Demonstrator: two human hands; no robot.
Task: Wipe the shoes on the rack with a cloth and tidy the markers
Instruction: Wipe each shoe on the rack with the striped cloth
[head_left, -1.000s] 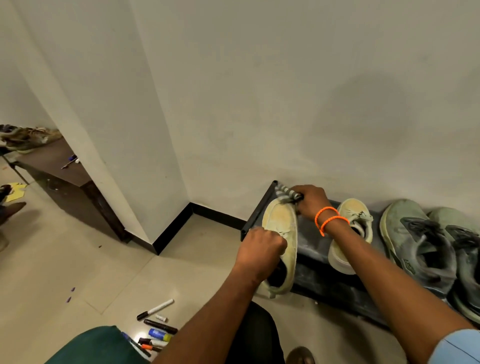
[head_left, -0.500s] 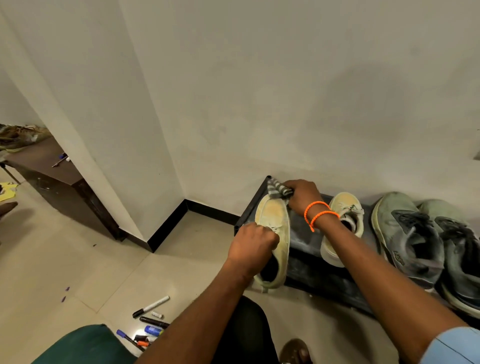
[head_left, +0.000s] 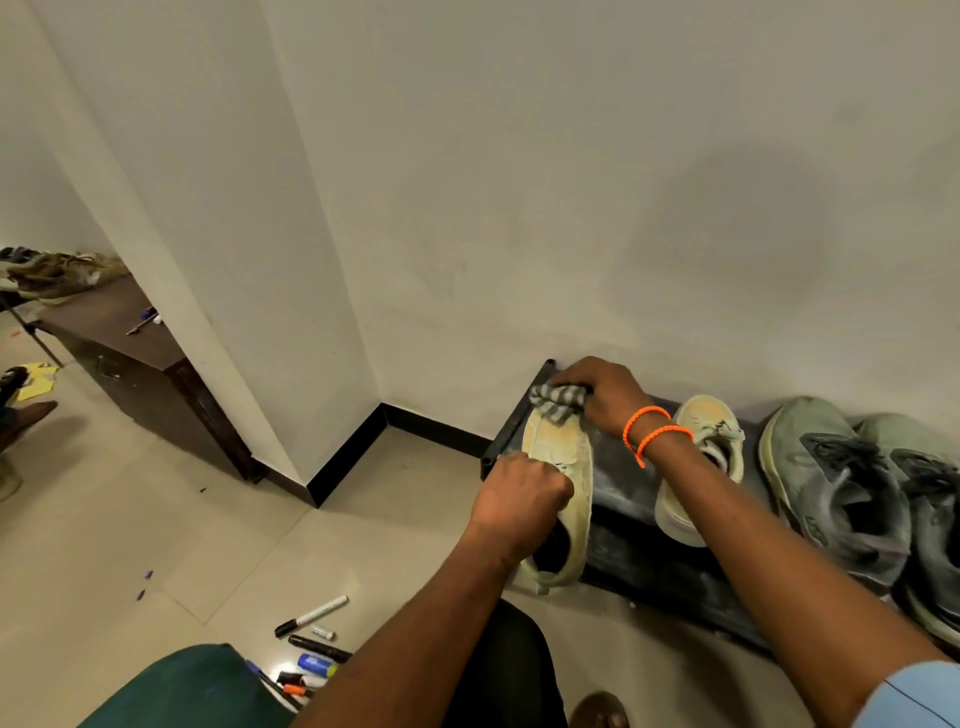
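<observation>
A pale yellow shoe (head_left: 563, 457) lies at the left end of the black rack (head_left: 623, 483), heel hanging over the front edge. My left hand (head_left: 522, 496) grips its side near the opening. My right hand (head_left: 602, 395), with orange bands on the wrist, holds a grey striped cloth (head_left: 558, 402) bunched against the shoe's toe. The matching yellow shoe (head_left: 711, 441) stands to the right, partly behind my forearm. Several markers (head_left: 311, 644) lie scattered on the floor at lower left.
Two grey-green sneakers (head_left: 841, 488) fill the rack's right part. A white wall runs right behind the rack. A dark low cabinet (head_left: 130, 358) with shoes and pens stands far left. My knee in green cloth (head_left: 187, 686) is beside the markers.
My right hand with the cloth has shifted slightly along the shoe's toe; the left hand keeps its grip. The camera view has drifted a little.
</observation>
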